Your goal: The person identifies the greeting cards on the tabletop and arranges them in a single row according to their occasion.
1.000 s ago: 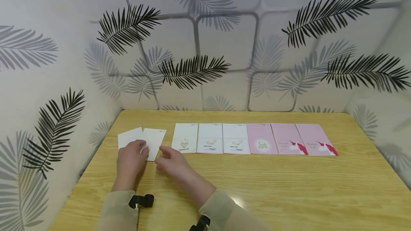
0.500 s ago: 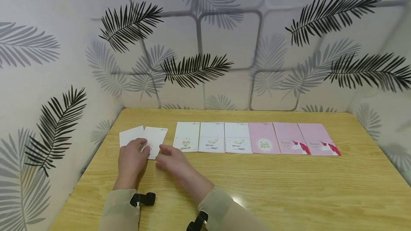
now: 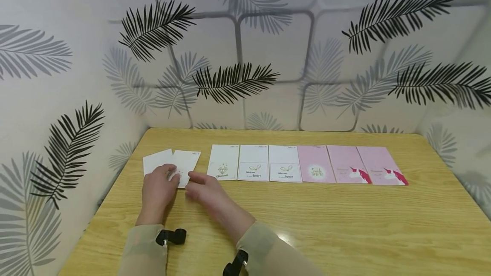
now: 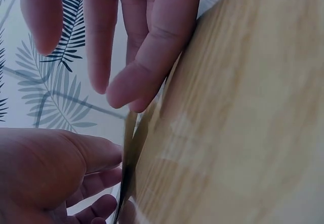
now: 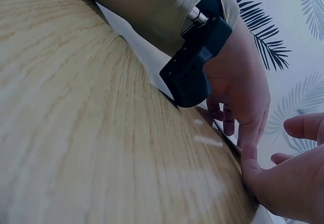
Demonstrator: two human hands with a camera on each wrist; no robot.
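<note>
At the left of the table, my left hand [image 3: 159, 186] lies over two white cards, its fingers on the left card [image 3: 157, 159] and its thumb by the lower part of the right card [image 3: 186, 161]. These cards stand at a slight angle to each other, with a small printed motif partly hidden by the hand. My right hand [image 3: 209, 193] is at the lower right edge of the right card, fingers loosely bent. In the left wrist view, the card [image 4: 129, 153] shows edge-on between the left thumb [image 4: 96, 150] and the right hand's fingers [image 4: 136, 82].
A row of cards runs rightward: a white diamond card [image 3: 222, 162], two white winged-heart cards [image 3: 253, 163], a pink "smile" card [image 3: 314, 164] and two pink unicorn cards [image 3: 347, 163]. The wooden table [image 3: 326, 225] meets a leaf-patterned wall covering [image 3: 268, 46] behind.
The whole head view shifts slightly. Both hands stay in nearly the same place by the two left cards, and the row of cards lies as before.
</note>
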